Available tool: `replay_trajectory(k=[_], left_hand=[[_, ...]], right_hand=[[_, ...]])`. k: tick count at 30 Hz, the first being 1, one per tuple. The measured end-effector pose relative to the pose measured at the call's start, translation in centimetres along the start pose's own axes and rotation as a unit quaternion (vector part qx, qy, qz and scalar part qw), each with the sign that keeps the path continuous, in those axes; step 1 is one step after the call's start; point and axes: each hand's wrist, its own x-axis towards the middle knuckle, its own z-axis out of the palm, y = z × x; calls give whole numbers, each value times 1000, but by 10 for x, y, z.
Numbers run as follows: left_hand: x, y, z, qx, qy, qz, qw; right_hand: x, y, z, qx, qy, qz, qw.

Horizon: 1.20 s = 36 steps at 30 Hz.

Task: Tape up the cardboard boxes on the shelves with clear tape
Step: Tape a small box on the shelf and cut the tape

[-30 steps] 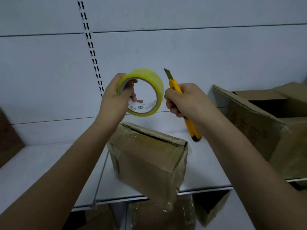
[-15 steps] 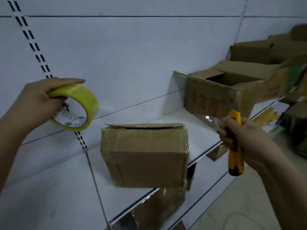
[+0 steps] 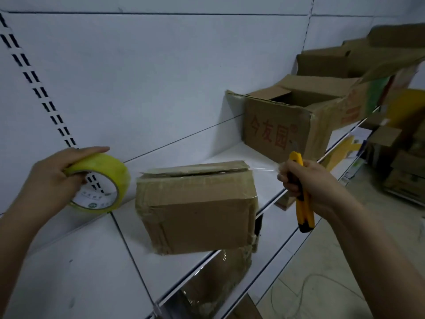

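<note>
A small closed cardboard box (image 3: 197, 210) stands at the front edge of the white shelf (image 3: 80, 261), its top and sides covered in clear tape. My left hand (image 3: 49, 183) grips a yellowish roll of clear tape (image 3: 101, 183) to the left of the box. To the right of the box, my right hand (image 3: 305, 183) holds a yellow utility knife (image 3: 302, 199), blade end up, and pinches a strip of clear tape (image 3: 264, 169) that runs to the box's top right corner.
An open box with red characters (image 3: 276, 127) stands further right on the same shelf, with more open boxes (image 3: 345, 65) behind it. A wrapped box (image 3: 213, 279) sits on the shelf below. Boxes (image 3: 404, 176) are stacked on the floor at right.
The view has swung right and down. My hands have parted from in front of me to either side of the small box, and a tape strip now stretches between the box and my right hand.
</note>
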Motion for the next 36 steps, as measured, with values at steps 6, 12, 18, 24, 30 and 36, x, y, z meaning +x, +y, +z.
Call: replay_trajectory(k=[6, 12, 18, 24, 30, 36], left_hand=[[-28, 1, 23, 3, -15, -59, 998], [-37, 15, 45, 26, 9, -40, 999], [-51, 22, 63, -20, 21, -38, 999], [-64, 24, 68, -7, 13, -32, 999], [-84, 56, 102, 6, 33, -20, 999], [-86, 102, 144, -37, 14, -57, 998]], right_hand=[[0, 24, 4, 18, -4, 33, 999], [8, 42, 21, 53, -21, 67, 996], [12, 59, 52, 91, -37, 98, 990], [55, 54, 49, -100, 22, 122, 987], [65, 2, 21, -180, 240, -75, 951], [57, -33, 67, -428, 171, -201, 864]])
